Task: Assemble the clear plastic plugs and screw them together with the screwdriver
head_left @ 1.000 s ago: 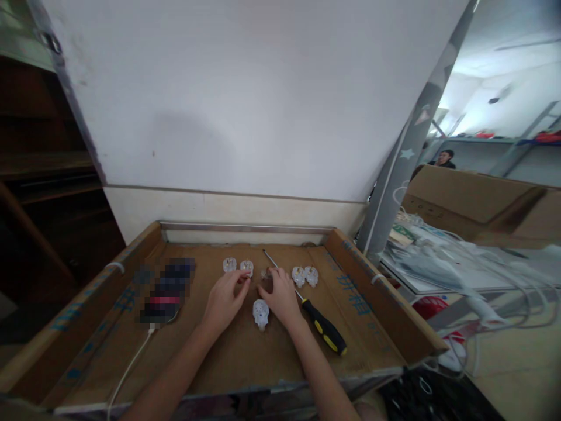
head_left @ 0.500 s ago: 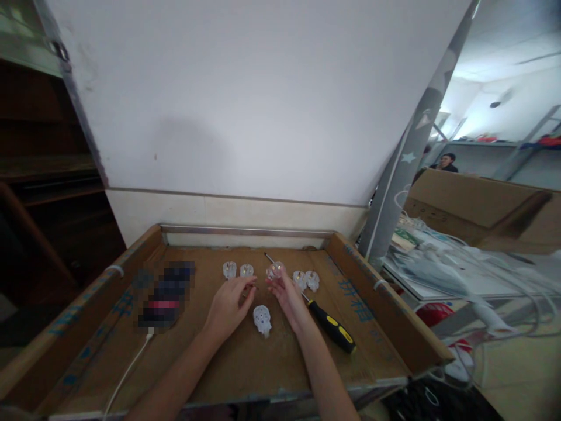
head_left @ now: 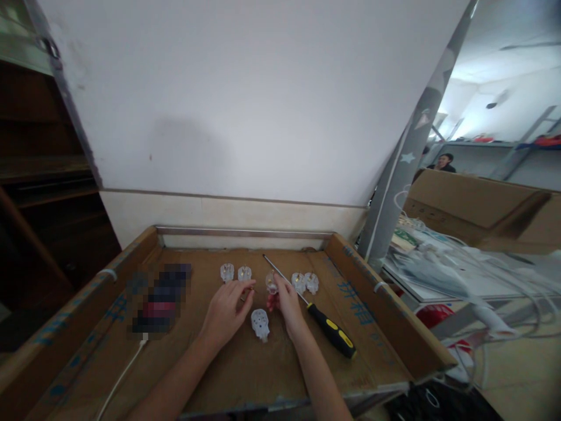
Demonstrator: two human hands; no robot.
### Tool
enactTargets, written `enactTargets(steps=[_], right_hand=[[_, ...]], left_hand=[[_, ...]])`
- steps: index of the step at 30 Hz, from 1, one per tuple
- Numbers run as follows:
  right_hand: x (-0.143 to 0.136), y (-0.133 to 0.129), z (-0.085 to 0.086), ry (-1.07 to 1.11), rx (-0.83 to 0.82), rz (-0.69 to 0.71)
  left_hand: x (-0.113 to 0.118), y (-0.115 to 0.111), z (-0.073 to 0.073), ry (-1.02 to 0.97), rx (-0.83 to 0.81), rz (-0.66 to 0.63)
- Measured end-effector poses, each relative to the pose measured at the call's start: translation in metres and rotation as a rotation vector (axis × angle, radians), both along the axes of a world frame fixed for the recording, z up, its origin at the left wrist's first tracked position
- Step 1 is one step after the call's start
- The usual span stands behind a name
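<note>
My right hand is closed on a clear plastic plug, held by its edge above the cardboard. My left hand is curled with thumb and fingers together. Small brass-coloured bits show at its fingertips, too small to name. Between my wrists lies a whitish plug part with several holes in its face. Beyond my left fingers sit two clear plug pieces with metal pins, one left of the other. Two similar pieces, one beside another, lie right of my right hand.
A screwdriver with a black and yellow handle lies right of my right forearm. At the left is a blurred-out phone-like object with a white cable. Cardboard walls edge the work surface. A person is in the far background.
My right hand has come down and slightly nearer with the clear plug, uncovering more of the screwdriver's shaft. My left hand keeps nearly the same pose. The whole view has shifted slightly.
</note>
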State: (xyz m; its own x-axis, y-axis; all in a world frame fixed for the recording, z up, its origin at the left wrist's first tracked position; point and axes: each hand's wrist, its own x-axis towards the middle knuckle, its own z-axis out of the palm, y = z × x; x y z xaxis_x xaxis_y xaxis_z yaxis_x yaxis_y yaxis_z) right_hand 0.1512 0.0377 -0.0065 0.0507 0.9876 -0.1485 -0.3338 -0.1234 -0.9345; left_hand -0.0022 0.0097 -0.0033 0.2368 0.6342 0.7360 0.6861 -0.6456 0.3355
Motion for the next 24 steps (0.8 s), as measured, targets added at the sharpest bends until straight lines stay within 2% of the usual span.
enactTargets(steps=[10,17,24], right_hand=[[-0.004,-0.002,0.0,-0.068,0.111,0.024],[-0.004,-0.003,-0.001,-0.037,0.113,0.05],[-0.001,-0.005,0.001,0.036,0.061,0.095]], left_hand=[[0.017,0.017,0.008,0.059,-0.02,-0.001],[0.016,0.015,0.001,0.098,-0.088,-0.023],[0.015,0.014,0.001,-0.054,-0.165,-0.011]])
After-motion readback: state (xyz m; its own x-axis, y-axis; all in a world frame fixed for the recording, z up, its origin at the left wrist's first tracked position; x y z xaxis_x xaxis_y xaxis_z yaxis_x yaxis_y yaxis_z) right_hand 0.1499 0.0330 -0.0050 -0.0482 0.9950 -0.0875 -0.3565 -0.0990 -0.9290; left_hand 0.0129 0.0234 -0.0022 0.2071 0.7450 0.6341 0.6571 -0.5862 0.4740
